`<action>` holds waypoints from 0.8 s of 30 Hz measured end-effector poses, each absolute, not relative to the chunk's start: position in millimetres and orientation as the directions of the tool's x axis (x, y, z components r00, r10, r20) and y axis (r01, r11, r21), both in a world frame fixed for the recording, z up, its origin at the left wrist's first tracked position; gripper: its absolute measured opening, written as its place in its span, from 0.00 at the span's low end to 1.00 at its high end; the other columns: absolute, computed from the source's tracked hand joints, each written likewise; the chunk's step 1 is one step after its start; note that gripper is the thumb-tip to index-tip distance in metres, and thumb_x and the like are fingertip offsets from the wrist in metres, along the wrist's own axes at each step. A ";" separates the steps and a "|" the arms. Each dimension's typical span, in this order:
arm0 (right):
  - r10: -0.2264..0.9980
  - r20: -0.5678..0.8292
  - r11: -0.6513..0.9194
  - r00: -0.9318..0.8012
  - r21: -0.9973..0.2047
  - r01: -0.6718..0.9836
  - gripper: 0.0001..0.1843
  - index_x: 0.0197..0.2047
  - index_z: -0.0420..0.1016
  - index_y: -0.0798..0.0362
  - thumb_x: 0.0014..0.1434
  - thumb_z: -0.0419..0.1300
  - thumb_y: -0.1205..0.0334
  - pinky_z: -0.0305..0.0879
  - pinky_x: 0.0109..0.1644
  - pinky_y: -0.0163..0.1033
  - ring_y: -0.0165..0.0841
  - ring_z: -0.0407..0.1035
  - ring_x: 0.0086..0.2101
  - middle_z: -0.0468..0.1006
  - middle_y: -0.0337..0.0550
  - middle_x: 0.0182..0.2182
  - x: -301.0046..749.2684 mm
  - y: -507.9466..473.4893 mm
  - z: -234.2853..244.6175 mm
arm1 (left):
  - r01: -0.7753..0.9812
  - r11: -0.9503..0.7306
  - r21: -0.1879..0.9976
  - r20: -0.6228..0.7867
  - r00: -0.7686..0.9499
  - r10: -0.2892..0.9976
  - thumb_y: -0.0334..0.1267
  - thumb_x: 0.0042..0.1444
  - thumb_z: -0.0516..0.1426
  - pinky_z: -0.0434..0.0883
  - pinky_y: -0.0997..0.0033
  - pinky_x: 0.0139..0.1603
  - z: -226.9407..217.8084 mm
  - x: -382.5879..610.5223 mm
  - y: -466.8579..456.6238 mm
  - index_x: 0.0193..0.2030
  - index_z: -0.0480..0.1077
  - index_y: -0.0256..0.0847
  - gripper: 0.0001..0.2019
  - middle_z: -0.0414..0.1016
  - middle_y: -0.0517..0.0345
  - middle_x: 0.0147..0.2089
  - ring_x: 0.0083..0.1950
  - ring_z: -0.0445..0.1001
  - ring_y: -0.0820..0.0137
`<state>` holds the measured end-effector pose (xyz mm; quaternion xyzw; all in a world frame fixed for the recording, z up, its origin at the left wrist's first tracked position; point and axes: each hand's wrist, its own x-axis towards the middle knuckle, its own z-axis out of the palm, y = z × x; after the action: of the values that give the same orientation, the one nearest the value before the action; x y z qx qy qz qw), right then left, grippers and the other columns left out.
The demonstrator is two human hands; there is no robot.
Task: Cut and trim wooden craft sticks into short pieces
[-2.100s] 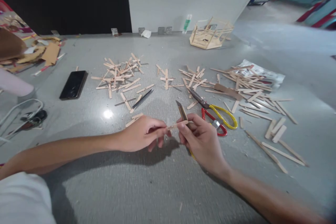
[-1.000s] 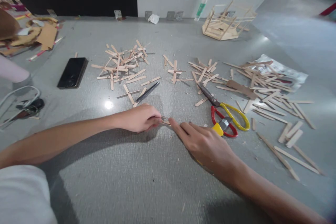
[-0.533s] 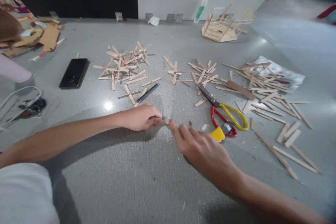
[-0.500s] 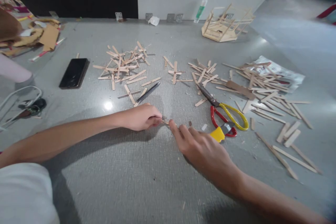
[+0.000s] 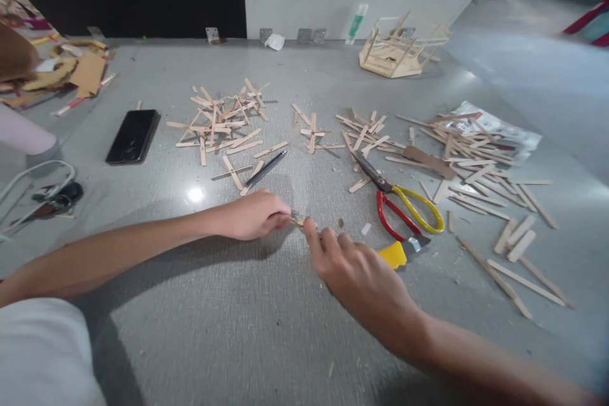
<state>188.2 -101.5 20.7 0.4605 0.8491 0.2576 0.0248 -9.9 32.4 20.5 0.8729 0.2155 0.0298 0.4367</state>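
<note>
My left hand is closed on a small wooden craft stick, pinched at the fingertips. My right hand wraps round a utility knife, whose yellow handle end sticks out beyond the knuckles to the right. The right index finger points at the stick, right beside the left fingertips; the knife's front end is hidden under the fingers. Red-and-yellow-handled scissors lie just beyond the right hand. Past the left hand rests a dark pen alongside crossed craft sticks.
Loose sticks spread over the right side, partly on a plastic packet. Joined sticks are heaped at centre left. A phone and a cable lie left. At the back stands a stick frame. Another person's arm enters at left.
The yellow knife handle has shifted slightly down, away from the scissors' red loop, along with my right hand. The view has turned a little. My left hand keeps its pinch.
</note>
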 end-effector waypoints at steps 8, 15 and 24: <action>0.784 0.212 0.457 -0.583 0.438 0.774 0.23 0.57 0.80 0.66 0.62 0.55 0.83 0.65 0.30 0.41 0.38 0.74 0.28 0.78 0.44 0.29 196.5 -91.1 23.8 | 0.385 -0.501 0.775 -0.171 0.891 0.420 0.36 0.74 0.47 0.58 0.72 0.30 26.1 -10.6 26.9 0.31 0.63 0.41 0.16 0.67 0.63 0.22 0.23 0.64 0.74; 0.769 0.229 0.429 -0.597 0.508 0.747 0.17 0.51 0.79 0.66 0.65 0.53 0.82 0.62 0.34 0.44 0.41 0.71 0.30 0.77 0.47 0.31 207.5 -80.5 22.0 | 0.456 -0.413 0.788 -0.221 0.837 0.501 0.42 0.75 0.48 0.59 0.71 0.29 29.8 -8.5 21.3 0.34 0.62 0.42 0.15 0.68 0.62 0.24 0.24 0.65 0.71; 0.752 0.142 0.519 -0.644 0.476 0.711 0.14 0.48 0.78 0.58 0.63 0.56 0.78 0.56 0.26 0.41 0.36 0.72 0.24 0.75 0.41 0.27 202.6 -87.0 21.0 | 0.460 -0.392 0.797 -0.338 0.877 0.342 0.39 0.73 0.48 0.59 0.72 0.27 32.6 -10.4 30.5 0.26 0.61 0.42 0.20 0.64 0.63 0.19 0.20 0.63 0.73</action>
<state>202.6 -87.0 21.0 0.4201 0.8704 0.2535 0.0407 -10.4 30.5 32.6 0.8322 0.2408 -0.0593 0.4958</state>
